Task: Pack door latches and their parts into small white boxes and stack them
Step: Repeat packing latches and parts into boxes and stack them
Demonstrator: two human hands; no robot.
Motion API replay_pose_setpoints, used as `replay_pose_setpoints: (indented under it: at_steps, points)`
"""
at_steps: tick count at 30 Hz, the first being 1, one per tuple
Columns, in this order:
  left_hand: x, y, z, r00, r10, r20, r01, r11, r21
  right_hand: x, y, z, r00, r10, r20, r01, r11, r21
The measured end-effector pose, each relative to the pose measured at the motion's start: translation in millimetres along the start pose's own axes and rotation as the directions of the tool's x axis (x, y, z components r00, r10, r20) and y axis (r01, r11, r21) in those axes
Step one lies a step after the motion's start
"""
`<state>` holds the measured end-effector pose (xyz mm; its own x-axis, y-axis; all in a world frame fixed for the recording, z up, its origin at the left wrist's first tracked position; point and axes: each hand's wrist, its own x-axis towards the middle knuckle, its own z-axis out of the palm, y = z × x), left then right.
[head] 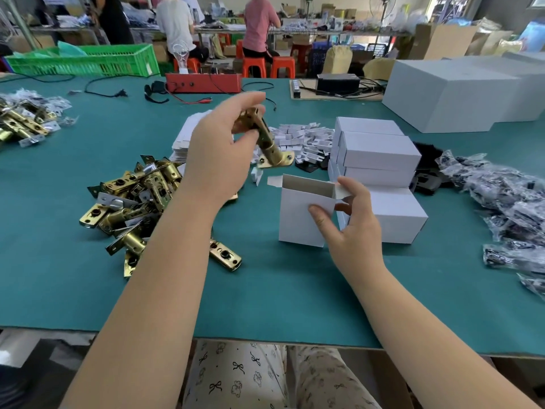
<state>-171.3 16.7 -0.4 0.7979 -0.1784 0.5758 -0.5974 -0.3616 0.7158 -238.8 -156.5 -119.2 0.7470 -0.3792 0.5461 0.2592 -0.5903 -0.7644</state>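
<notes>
The left hand (218,154) pinches a brass latch (267,140) tilted faceplate-down, just above and behind the open box (303,214), which the right hand (351,222) grips upright near the table's (88,290) middle, beside stacked boxes (380,154).

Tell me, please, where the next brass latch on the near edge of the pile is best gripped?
Judging by its pose, grip the flat latch across its long edges, coming from above: it lies clear of the pile on the mat.
</notes>
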Motion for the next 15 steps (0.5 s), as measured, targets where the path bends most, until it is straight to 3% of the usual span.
replay_pose_setpoints:
  at_steps: [5,8,15]
  points:
    - [3,11,13,0.988,0.097,0.123,-0.069,0.975,-0.212,1,1,3,1.000,0.017,0.011,-0.017,1.000,-0.003]
    - [-1,14,24,0.964,0.155,0.215,-0.123,0.980,-0.154,2,2,3,1.000,0.025,-0.007,-0.025,0.999,0.023]
    - [-6,10,18,0.958,0.191,0.213,-0.171,0.979,-0.109,2,4,4,1.000,0.028,-0.006,-0.028,0.999,0.032]
